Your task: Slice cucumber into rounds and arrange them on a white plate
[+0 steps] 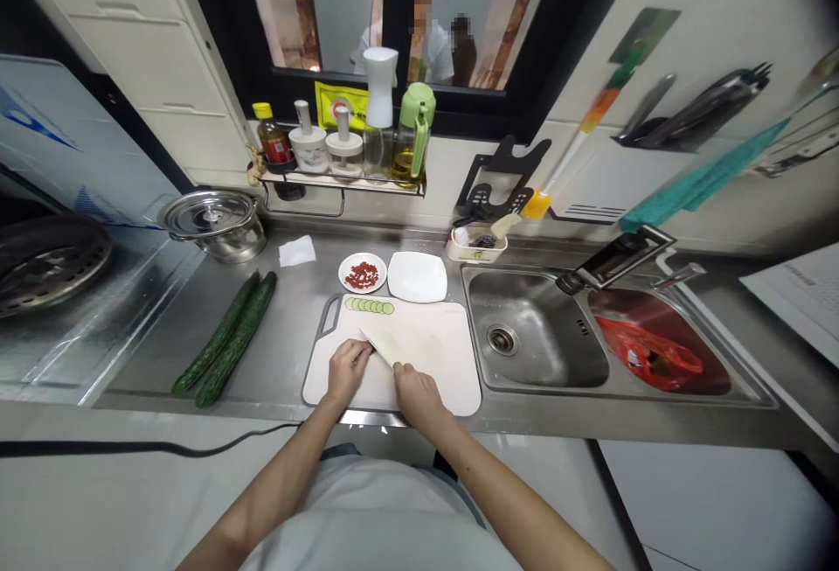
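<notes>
My right hand (417,392) is wrapped round the handle of a kitchen knife, whose pale blade (381,345) slants up and left over the white cutting board (446,361). Close to the blade, my left hand (349,368) has its fingers curled and pressed together above the board; whatever they hold is hidden. A row of overlapping cucumber slices (370,305) lies along the board's upper left edge. Just behind the board stand a small white plate with chopped red pieces (362,275) and a white square plate (418,277).
Two whole cucumbers (229,339) lie at the left, below a lidded steel pot (219,226). White paper (297,251) rests near the pot. A double sink (544,335) is at the right, with a red plastic bag (648,357) in its far basin. Bottles (412,134) line a wall rack.
</notes>
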Action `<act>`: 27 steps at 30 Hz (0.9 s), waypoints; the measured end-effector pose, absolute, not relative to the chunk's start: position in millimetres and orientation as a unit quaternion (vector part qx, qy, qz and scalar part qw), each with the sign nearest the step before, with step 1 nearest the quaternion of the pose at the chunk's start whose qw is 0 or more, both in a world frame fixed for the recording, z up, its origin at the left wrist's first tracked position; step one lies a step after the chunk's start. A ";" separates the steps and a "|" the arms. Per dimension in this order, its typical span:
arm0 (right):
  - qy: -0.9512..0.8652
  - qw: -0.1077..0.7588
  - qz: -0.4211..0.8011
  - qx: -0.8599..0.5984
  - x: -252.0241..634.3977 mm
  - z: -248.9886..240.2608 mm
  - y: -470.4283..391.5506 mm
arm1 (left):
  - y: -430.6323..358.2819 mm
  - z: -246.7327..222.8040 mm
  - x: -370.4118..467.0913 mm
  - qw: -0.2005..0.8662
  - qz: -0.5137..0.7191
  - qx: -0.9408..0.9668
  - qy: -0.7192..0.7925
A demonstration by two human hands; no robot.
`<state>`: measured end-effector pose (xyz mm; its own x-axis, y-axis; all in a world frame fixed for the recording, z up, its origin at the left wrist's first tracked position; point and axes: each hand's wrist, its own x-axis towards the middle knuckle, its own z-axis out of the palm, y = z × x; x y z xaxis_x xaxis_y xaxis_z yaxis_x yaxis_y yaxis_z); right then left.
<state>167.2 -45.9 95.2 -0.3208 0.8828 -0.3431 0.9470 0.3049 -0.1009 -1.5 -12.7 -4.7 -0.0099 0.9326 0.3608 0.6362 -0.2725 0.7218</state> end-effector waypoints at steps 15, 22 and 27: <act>0.798 0.119 -0.148 0.572 163.0 90.9 -49.3 | -11.9 -6.5 -1.6 0.172 0.414 0.688 0.571; 0.801 0.117 -0.144 0.570 158.9 91.2 -50.0 | -12.0 -4.5 -1.7 0.176 0.407 0.688 0.575; 0.802 0.122 -0.141 0.568 154.0 93.4 -46.0 | -12.4 -2.9 -1.6 0.179 0.402 0.686 0.579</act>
<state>154.0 -46.0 93.4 -0.3255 0.8765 -0.3547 0.9449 0.3155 -0.0876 -1.6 -12.4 -2.9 0.0061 0.9386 0.3450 0.6502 -0.2659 0.7117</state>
